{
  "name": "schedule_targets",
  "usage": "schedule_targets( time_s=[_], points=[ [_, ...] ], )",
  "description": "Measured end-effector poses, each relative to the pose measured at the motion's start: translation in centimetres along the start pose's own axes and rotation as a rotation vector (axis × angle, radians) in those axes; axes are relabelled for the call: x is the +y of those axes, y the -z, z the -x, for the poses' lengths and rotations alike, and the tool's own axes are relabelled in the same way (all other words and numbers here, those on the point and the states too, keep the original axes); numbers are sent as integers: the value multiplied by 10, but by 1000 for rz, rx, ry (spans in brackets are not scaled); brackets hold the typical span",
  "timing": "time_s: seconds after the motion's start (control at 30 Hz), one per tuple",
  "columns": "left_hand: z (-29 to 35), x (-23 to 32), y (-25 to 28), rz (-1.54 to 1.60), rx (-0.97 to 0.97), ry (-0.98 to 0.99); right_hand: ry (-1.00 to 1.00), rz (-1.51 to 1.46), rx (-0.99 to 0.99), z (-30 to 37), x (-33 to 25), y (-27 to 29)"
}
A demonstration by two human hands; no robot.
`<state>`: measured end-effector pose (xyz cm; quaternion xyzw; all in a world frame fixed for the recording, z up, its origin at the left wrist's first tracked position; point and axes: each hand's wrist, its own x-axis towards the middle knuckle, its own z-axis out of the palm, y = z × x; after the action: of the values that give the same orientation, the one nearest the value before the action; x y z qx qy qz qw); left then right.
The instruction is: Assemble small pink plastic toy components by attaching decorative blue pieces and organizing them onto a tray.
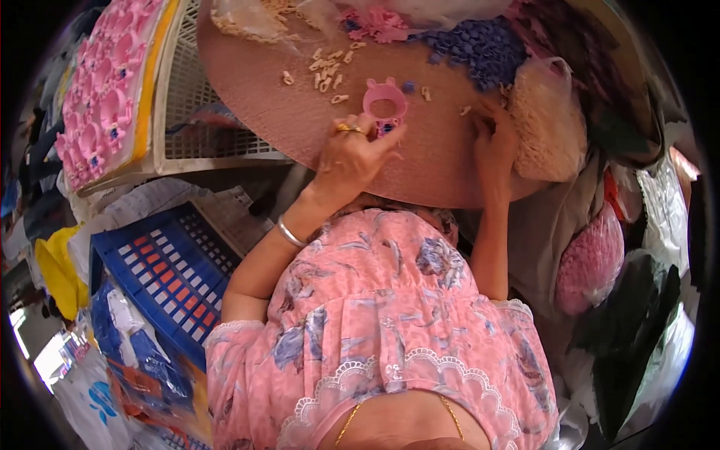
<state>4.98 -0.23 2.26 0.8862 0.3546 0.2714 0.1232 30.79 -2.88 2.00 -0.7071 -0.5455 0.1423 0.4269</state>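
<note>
My left hand (349, 156), with a ring on one finger, is closed on the lower end of a pink plastic ring-shaped piece with two small ears (385, 91). A dark blue bit shows on that piece beside my fingertips. My right hand (496, 139) is over the right side of the round brown table (442, 169), fingers apart, and I see nothing in it. Close to its fingertips lies a small cream plastic part (465, 110). Another cream part (426, 93) and a small blue part (409, 87) lie just right of the pink piece.
Several loose cream parts (326, 69) lie on the table's far left. A heap of blue parts (480, 49) and some pink parts (375, 22) are at the back. A clear bag of cream parts (551, 124) stands at right. Pink pieces (112, 90) fill a tray beside a white basket (214, 142).
</note>
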Motion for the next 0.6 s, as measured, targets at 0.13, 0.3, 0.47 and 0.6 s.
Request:
schedule_targets(
  time_s=[0.13,0.3,0.47,0.6],
  points=[
    [9,2,-2,54,121,138,94,177,41,-2,3,10],
    [0,15,-10,-33,234,208,320,280,17,-5,-8,0],
    [-8,21,-15,-89,183,282,337,191,-6,-8,-35,-17],
    [-4,20,-15,-29,224,334,250,-57,-166,-11,-56,-32]
  ],
)
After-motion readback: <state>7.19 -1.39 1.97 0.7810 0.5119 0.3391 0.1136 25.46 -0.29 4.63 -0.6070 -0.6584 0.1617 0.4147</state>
